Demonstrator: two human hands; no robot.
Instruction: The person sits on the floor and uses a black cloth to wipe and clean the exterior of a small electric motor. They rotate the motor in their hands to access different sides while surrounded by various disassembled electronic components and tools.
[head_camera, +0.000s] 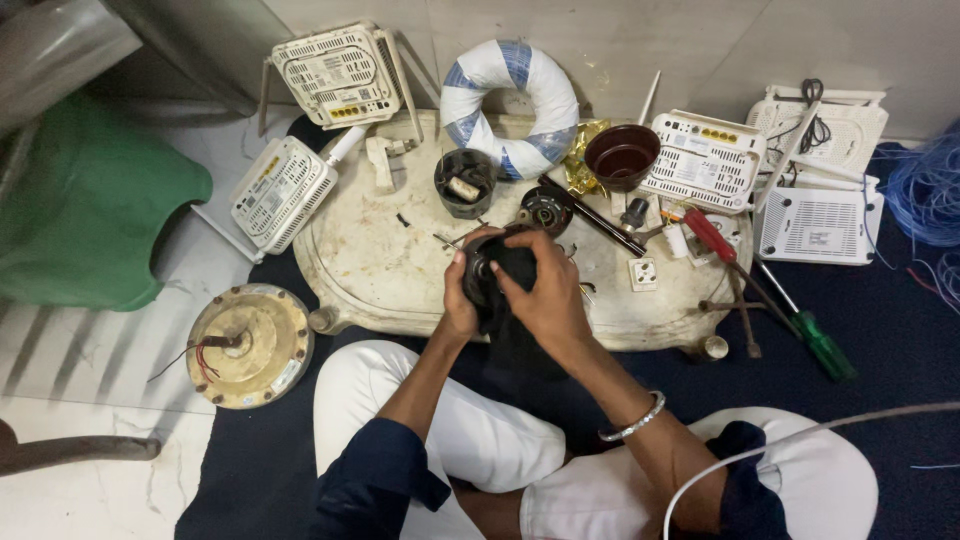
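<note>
1. both hands meet over the near edge of a low, stained cream tray-table (370, 270), closed around a small black round part (497, 272) wrapped partly in a black cloth (515, 330).
2. left hand (462, 300) cups the part from the left, thumb up against its rim, fingers hidden behind it.
3. right hand (545, 290) covers the part from the right and above, fingers curled over its top; a silver bangle (632, 424) sits on that wrist.
4. the black part is held just above the table's near middle, between the person's white-trousered knees (470, 430).
5. just beyond the hands lie a dark round cap (547, 210) and a long black rod (592, 215).
6. further back stand a grey cup (466, 182) holding a small pale piece, a ring wound in white and blue tape (511, 105), and a dark brown bowl (622, 156).
7. to the right on the table: a red-handled screwdriver (712, 236) and a white wall socket (642, 273); a green-handled screwdriver (818, 343) lies on the dark mat (900, 330) beside it.
8. white routers (283, 192) lie around the table's far edge, left and right.
9. on the near left floor rests a round cream motor housing (250, 345) with red wires.
10. a coil of blue cable (925, 185) sits at the far right, and a green plastic chair (90, 210) at the far left.
</note>
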